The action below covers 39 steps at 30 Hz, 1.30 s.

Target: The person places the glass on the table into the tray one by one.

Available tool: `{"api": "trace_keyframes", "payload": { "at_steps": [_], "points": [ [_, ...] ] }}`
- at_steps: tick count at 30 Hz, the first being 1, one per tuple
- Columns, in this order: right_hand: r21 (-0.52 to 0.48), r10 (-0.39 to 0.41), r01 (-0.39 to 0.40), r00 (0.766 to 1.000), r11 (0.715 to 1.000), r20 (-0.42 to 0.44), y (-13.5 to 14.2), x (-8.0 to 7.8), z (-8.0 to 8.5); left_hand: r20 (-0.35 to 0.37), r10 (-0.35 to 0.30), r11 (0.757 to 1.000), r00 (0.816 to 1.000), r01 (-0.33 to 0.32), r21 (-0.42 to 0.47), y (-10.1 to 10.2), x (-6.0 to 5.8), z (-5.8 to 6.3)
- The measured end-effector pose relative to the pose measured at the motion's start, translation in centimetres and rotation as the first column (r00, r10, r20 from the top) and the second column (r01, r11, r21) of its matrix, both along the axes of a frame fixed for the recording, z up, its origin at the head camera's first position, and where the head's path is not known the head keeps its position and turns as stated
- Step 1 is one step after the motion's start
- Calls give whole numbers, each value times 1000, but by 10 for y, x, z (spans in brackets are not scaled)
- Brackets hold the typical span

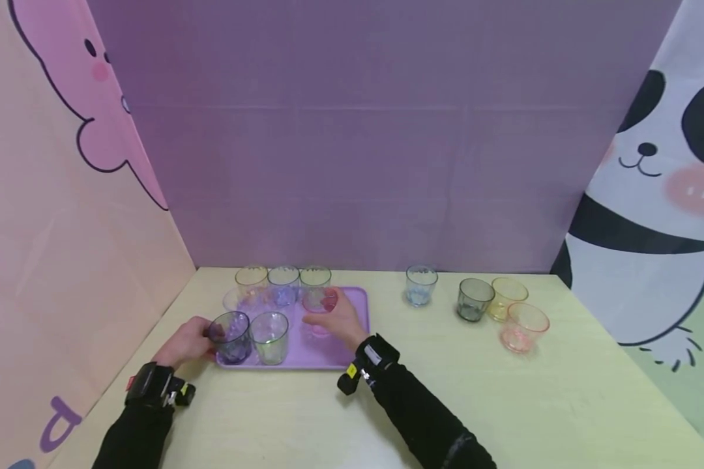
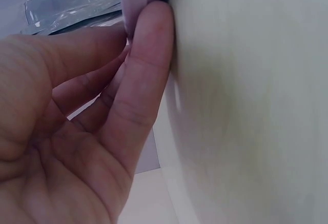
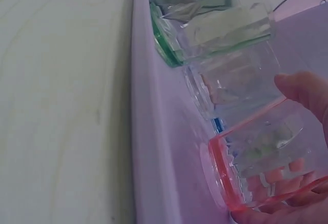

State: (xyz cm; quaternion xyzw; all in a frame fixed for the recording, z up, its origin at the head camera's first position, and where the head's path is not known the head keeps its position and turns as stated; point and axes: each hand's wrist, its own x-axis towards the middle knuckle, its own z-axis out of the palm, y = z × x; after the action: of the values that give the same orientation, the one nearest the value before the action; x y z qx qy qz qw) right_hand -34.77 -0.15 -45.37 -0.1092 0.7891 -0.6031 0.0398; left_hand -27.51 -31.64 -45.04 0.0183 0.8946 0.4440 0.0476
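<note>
- Tabletop (image 1: 563, 404) in pale wood tone, set with a purple tray (image 1: 313, 355) left of centre, crowded with tinted glassware.
- Gripped in the right hand (image 1: 343, 319), over the tray's right part: a pink glass (image 3: 266, 162) — thumb to one side, fingers clamped round the other, base down by the tray floor; full contact there impossible to tell.
- Pinched between thumb and finger of the left hand (image 1: 184, 342): the tray's rim, at the near left corner.
- Just beside those left fingers, standing on the tray: a dark glass (image 1: 233, 345), then a green-tinted glass (image 1: 270, 342).
- Lined along the tray's far side: a yellow-rimmed glass (image 1: 251, 280), a bluish glass (image 1: 284, 286) and an olive-rimmed glass (image 1: 315, 279), with fainter glassware between the rows, too blurred to count.
- Well apart, on the table's right half: a pale blue glass (image 1: 420, 286), a grey glass (image 1: 474, 303), a yellow glass (image 1: 509, 296) and a second pink-tinted tumbler (image 1: 525, 329).
- Behind: a purple backdrop (image 1: 352, 143) — flanked at right by a panda print (image 1: 651, 195).
</note>
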Motion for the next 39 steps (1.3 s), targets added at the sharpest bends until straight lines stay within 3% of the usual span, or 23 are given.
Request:
{"api": "trace_keyframes", "payload": {
  "at_steps": [22, 39],
  "points": [
    [87, -83, 81, 996, 993, 13, -22, 4, 4, 3, -5, 1000, 1000, 5, 2, -1, 2, 0],
    [127, -119, 123, 992, 984, -41, -24, 3, 4, 19, 2, 1000, 1000, -3, 25, -1, -2, -2]
  ]
}}
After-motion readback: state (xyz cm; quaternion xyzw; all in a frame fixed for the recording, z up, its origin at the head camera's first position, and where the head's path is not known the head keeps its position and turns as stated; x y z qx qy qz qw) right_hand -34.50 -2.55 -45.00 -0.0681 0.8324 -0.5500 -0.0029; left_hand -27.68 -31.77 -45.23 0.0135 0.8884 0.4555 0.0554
